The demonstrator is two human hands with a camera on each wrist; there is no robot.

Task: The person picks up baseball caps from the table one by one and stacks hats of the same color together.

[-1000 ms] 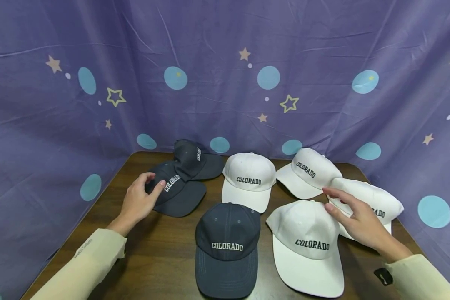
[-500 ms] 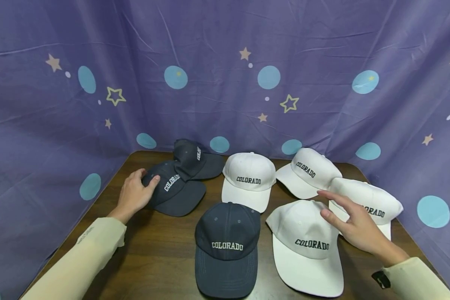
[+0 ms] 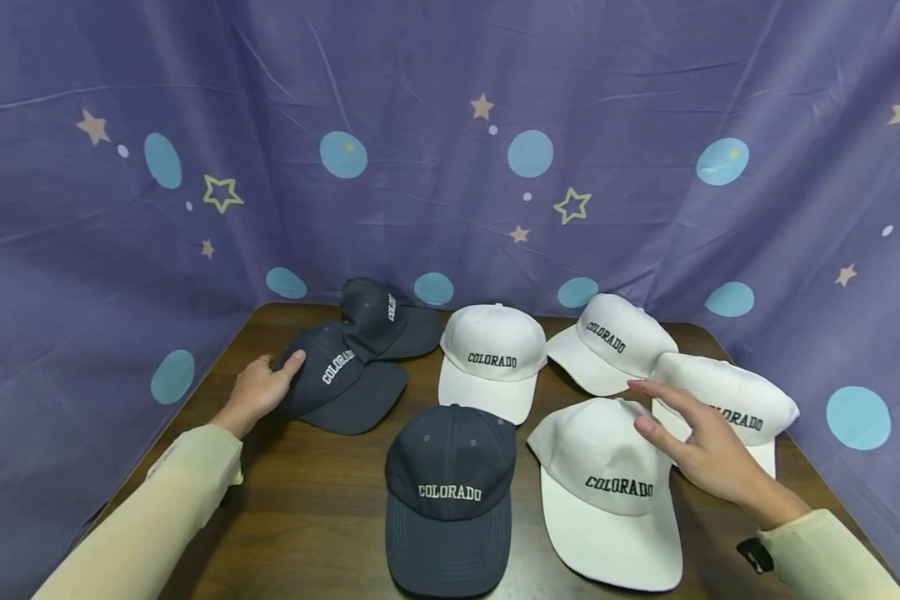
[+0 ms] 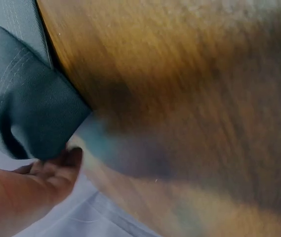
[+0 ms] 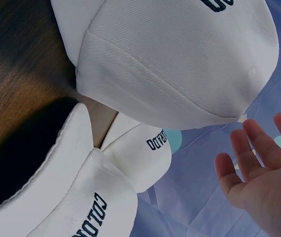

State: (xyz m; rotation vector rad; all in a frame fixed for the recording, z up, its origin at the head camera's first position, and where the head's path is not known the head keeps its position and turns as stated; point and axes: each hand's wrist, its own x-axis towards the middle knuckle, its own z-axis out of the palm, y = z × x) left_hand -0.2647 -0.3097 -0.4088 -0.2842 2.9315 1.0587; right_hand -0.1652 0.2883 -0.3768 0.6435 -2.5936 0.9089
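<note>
At the table's left, my left hand grips the back of a dark baseball cap lettered COLORADO, thumb over its side. In the left wrist view the fingers bend at the edge of the dark fabric; the thumb is hidden there. My right hand hovers with fingers extended and parted by the crown of the front white baseball cap, partly covering the white cap behind. From the right wrist, the palm and fingers hold nothing, just beside a white crown.
Another dark cap leans against the gripped one at the back left. One more dark cap lies front centre. White caps stand at back centre and back right. A purple curtain surrounds the wooden table.
My left hand has moved down and left onto the back of the dark cap and taken hold of it. The right hand has drifted slightly left; the other caps stay put.
</note>
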